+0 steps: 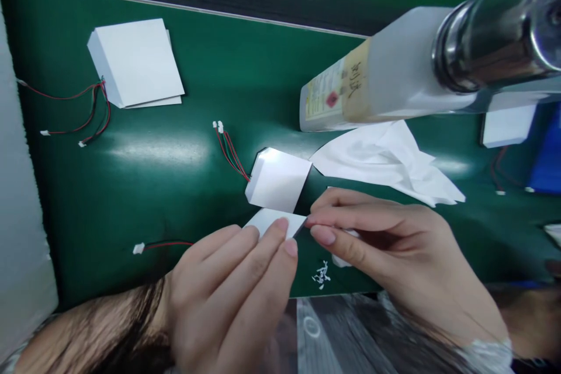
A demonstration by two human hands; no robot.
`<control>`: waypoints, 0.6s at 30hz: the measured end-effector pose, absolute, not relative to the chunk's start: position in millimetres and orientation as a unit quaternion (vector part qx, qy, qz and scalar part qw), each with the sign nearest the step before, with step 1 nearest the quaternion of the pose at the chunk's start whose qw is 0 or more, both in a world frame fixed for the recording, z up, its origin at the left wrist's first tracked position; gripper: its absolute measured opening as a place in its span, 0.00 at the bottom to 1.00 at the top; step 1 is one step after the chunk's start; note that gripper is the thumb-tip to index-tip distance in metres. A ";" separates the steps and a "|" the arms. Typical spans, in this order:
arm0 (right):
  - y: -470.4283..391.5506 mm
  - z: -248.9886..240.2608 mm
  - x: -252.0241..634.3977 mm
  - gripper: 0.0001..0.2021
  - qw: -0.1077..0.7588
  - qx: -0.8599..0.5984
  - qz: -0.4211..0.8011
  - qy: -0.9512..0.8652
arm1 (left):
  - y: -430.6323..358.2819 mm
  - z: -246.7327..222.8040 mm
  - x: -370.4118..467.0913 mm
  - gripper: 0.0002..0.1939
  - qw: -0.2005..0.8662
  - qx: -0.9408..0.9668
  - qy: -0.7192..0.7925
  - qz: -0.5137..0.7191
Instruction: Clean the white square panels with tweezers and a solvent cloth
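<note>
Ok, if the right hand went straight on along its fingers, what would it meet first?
The right hand would most likely meet the corner of the white panel in the left hand; the right fingertips sit close by that corner, but contact is unclear.

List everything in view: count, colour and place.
Tabletop: one, green, throughout
Panel stack: one, white, upper left
Loose panel: one, white, centre
Far panel: one, white, right
Plugs: several, white, on red-and-black wires
Bottle: one, whitish, metallic top, upper right
Cloth: one, white, beside bottle
Wad: one, white, partly hidden, lower centre
Scraps: several, white, near edge
Blue thing: one, right edge, unclear
Block: one, white, left edge
Held panel: one, white, lower centre
Left hand: one, bare, holding held panel
Right hand: one, bare, at its corner
</note>
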State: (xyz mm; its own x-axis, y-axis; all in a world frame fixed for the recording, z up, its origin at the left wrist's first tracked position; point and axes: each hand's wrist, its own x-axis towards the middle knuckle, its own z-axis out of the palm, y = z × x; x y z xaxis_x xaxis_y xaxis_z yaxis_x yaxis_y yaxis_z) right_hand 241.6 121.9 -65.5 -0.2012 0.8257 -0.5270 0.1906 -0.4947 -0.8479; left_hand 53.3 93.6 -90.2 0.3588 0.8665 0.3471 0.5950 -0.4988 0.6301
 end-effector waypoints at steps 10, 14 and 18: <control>122.1 -66.0 238.7 0.04 0.248 -0.584 0.656 -0.409 | 105.2 -70.8 41.1 0.12 0.206 0.871 0.374 0.242; 121.2 -65.9 238.1 0.05 0.257 -0.581 0.647 -0.421 | 105.8 -66.3 40.4 0.12 0.215 0.874 0.363 0.239; 120.8 -66.2 237.8 0.06 0.265 -0.580 0.634 -0.437 | 102.3 -70.0 45.5 0.13 0.214 0.862 0.384 0.253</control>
State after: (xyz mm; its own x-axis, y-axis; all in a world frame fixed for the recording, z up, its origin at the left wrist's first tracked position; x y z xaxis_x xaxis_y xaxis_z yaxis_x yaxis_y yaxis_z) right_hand 237.8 120.8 -66.2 -0.1865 0.8430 -0.5045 0.1702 -0.4780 -0.8617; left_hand 45.5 102.3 -70.0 0.5772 0.7702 0.2715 0.5543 -0.6136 0.5623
